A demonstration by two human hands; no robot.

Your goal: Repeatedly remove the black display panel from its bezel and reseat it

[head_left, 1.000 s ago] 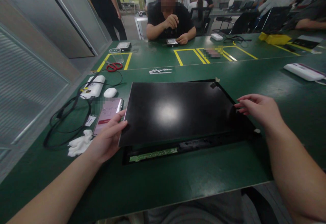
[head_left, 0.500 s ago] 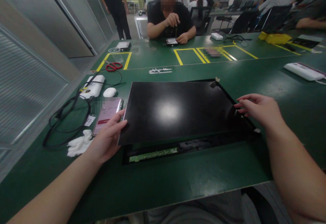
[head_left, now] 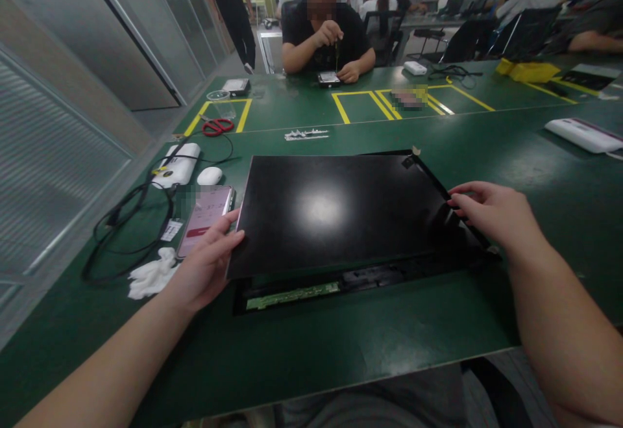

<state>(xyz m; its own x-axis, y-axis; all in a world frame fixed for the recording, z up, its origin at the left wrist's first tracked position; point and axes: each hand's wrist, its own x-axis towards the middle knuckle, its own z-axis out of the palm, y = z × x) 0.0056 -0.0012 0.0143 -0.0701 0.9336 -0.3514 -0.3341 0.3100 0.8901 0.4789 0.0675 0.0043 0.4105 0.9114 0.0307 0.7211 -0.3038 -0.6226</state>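
Observation:
A flat black screen panel lies tilted, its left side raised, over a shallow black back frame. My left hand holds the panel's left edge, thumb on top and fingers beneath. At the opposite side, my right hand pinches the panel's right edge near the frame's rim, with thumb and index finger close together. Along the near side of the frame, a green circuit board strip shows below the panel. Most of the frame's inside is hidden.
On the green table, left of the panel, are a phone, a white earbud case, black cables, and crumpled white gloves. Red scissors lie farther off. Opposite, a person works on a small device.
My right hand has moved slightly left onto the panel's right edge, its fingertips closing together. The left hand and panel stay nearly still. A person in the background has stepped right.

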